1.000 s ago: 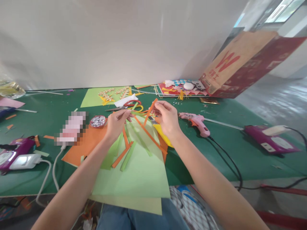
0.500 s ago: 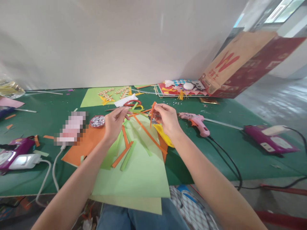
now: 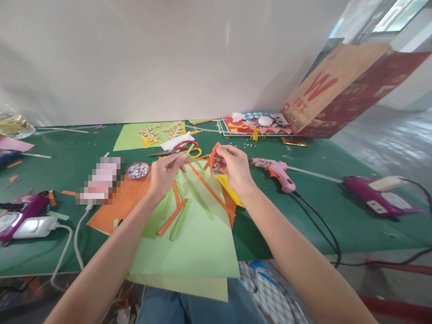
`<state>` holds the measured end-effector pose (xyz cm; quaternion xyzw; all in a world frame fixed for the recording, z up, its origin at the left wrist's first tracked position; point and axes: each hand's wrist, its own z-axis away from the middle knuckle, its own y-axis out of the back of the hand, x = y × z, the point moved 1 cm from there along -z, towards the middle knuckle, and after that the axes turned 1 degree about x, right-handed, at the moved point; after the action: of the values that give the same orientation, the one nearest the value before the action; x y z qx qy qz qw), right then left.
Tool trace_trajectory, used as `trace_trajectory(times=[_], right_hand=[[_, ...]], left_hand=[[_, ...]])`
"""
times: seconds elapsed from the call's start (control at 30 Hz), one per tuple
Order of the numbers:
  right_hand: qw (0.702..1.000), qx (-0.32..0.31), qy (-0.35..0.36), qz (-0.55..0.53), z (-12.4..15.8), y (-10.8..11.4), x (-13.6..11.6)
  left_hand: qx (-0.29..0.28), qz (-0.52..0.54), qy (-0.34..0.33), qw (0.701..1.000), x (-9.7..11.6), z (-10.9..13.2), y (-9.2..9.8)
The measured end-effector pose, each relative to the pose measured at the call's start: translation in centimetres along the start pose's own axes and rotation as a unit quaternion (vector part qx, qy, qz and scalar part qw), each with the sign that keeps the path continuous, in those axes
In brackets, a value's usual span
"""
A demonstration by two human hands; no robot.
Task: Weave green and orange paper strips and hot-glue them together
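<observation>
strips [image 3: 172,218] lie cut and loose on a pale green sheet [image 3: 209,252], so we judge the work only partway along. our left hand [image 3: 168,168] pinches a green strip [image 3: 190,148]; our right hand [image 3: 234,164], apart from it, grips a bent orange strip [image 3: 213,155], near the sheet's far edge on the tabletop [image 3: 337,216]. whether those two are joined we cannot tell. the loose strips seem left to use; the glue gun [image 3: 276,173] lies unheld.
</observation>
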<state>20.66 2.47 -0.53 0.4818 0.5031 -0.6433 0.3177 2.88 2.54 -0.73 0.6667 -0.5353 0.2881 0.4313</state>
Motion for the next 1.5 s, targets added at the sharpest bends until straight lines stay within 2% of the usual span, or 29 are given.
trace_trajectory(times=[0.13, 0.53, 0.8, 0.97, 1.17, 1.33, 1.5], right_hand=[[0.999, 0.0, 0.045, 0.004, 0.2, -0.2, 0.0], [0.985, -0.035, 0.147, 0.087, 0.7, -1.0, 1.4], [0.986, -0.019, 0.13, 0.105, 1.1, -1.3, 1.5], [0.976, -0.034, 0.166, 0.134, 1.8, -1.6, 1.5], [0.978, -0.033, 0.157, 0.135, 1.8, -1.7, 1.5], [0.973, -0.078, 0.151, 0.158, 1.2, -1.5, 1.5], [0.956, -0.116, 0.15, 0.223, 0.5, -0.9, 1.3]], left_hand=[[-0.028, -0.023, 0.014, 0.999, -0.1, 0.1, -0.2], [-0.014, -0.027, 0.045, 0.999, -0.1, 0.1, -0.5], [-0.023, -0.016, 0.052, 0.998, 0.4, 0.1, -0.6], [-0.06, 0.083, 0.093, 0.99, 0.0, 0.2, -1.1], [-0.034, 0.137, 0.134, 0.981, -0.1, 0.0, -1.0], [-0.032, 0.17, 0.151, 0.973, 0.0, -0.2, -0.7], [0.012, 0.21, 0.157, 0.965, -0.3, -0.5, -0.3]])
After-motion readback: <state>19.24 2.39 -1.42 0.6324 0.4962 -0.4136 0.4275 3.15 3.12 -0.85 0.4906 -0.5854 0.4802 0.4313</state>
